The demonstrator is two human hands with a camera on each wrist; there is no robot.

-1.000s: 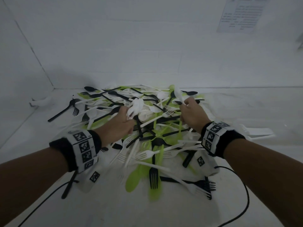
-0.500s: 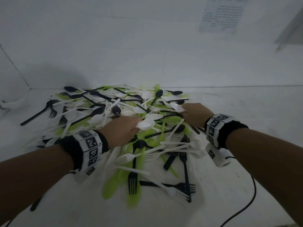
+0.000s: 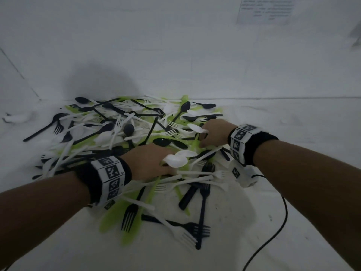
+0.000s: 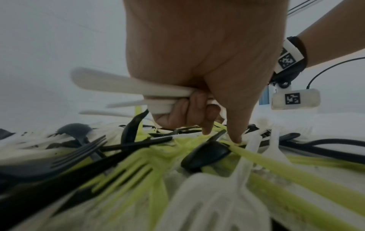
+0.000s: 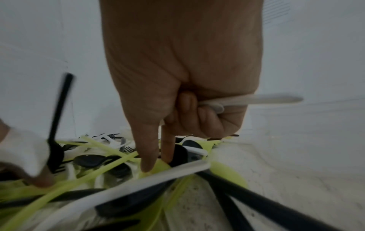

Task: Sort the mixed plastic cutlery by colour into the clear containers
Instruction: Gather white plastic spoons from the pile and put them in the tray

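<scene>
Both hands lowered from raised grasp into cutlery pile [image 3: 136, 133], fingertips probing.

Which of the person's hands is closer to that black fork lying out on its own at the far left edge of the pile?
Left. The left hand sits mid-pile, nearer the black fork; the right hand is further over, at the pile's right side.

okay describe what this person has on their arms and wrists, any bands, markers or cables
Both forearms are bare, with no sleeves. Each wrist carries a black fabric wristband wrapped by a white band of square black-and-white coded markers; the right wrist's marker band matches. A small white camera pod with its own coded marker hangs below the right wrist, and a thin black cable trails from it.
</scene>
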